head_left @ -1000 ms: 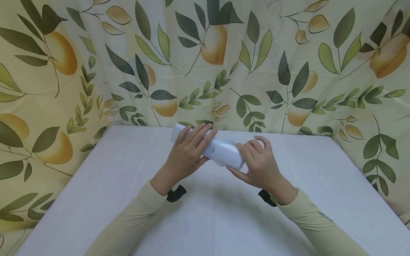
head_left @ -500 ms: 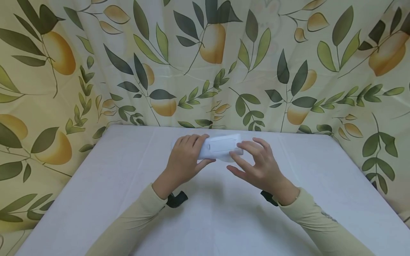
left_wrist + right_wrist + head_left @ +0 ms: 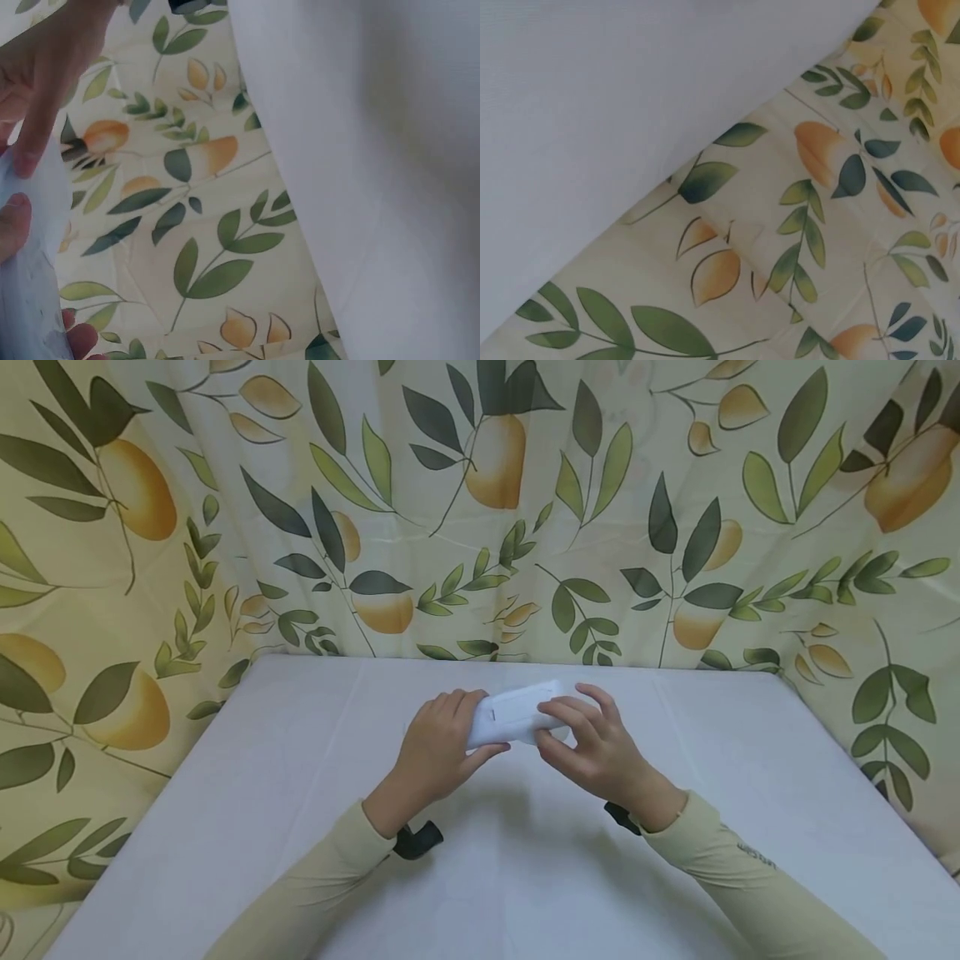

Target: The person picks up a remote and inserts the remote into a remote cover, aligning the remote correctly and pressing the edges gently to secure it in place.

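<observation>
A white soft packet (image 3: 516, 716) with a flap label on top is held above the table, near its far middle. My left hand (image 3: 442, 745) grips its left end, fingers curled over the top and thumb beneath. My right hand (image 3: 588, 742) holds the right end, its fingers laid across the packet's top edge. In the left wrist view the packet (image 3: 30, 277) shows as a pale blurred surface at the left edge, with fingertips (image 3: 26, 161) against it. The right wrist view shows neither hand nor packet.
A white cloth covers the table (image 3: 525, 877). A leaf-and-fruit curtain (image 3: 480, 510) hangs close behind and wraps both sides. Black wrist straps (image 3: 417, 841) sit on both cream sleeves.
The packet went from slanting long across both hands to a shorter, level bundle between them. My right hand opened briefly, then closed onto the packet's right end again.
</observation>
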The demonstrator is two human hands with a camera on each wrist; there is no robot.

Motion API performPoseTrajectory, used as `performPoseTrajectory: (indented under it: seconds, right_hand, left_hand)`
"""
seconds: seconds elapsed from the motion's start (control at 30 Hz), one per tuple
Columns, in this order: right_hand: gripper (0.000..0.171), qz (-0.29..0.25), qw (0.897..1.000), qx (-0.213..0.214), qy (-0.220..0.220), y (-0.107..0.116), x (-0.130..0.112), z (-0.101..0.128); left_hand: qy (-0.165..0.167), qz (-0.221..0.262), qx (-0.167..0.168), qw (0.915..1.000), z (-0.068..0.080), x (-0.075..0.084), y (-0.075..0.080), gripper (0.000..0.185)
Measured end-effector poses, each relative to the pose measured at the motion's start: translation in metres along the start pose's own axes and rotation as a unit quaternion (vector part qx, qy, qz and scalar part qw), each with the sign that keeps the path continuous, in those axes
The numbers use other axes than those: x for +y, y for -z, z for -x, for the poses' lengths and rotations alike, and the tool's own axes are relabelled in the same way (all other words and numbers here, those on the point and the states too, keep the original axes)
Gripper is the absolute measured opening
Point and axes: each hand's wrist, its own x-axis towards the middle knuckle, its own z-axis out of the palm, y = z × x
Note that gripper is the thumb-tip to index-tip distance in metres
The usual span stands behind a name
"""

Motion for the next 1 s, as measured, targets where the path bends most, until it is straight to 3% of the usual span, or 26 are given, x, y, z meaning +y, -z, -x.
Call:
performPoseTrajectory:
  seconds: [0.33,0.53,0.73,1.0]
  right_hand:
    - [0.025,0.027,0.998,-0.042,0.029,-0.002,0.0,0.0]
    - [0.028,0.027,0.995,-0.085,0.033,0.0,-0.001,0.0]
    - [0.032,0.014,0.991,-0.123,0.044,0.005,0.0,0.002]
    - [0.032,0.009,0.989,-0.127,0.072,0.015,0.005,0.003]
  left_hand:
    - [0.07,0.02,0.023,0.9971,0.002,0.003,-0.002,0.055]
    - [0.09,0.038,-0.006,0.9952,0.0,0.002,0.003,0.056]
    - [0.092,0.047,-0.027,0.9942,0.002,0.002,0.006,0.058]
    - [0.066,0.038,-0.03,0.9967,0.004,0.004,0.008,0.058]
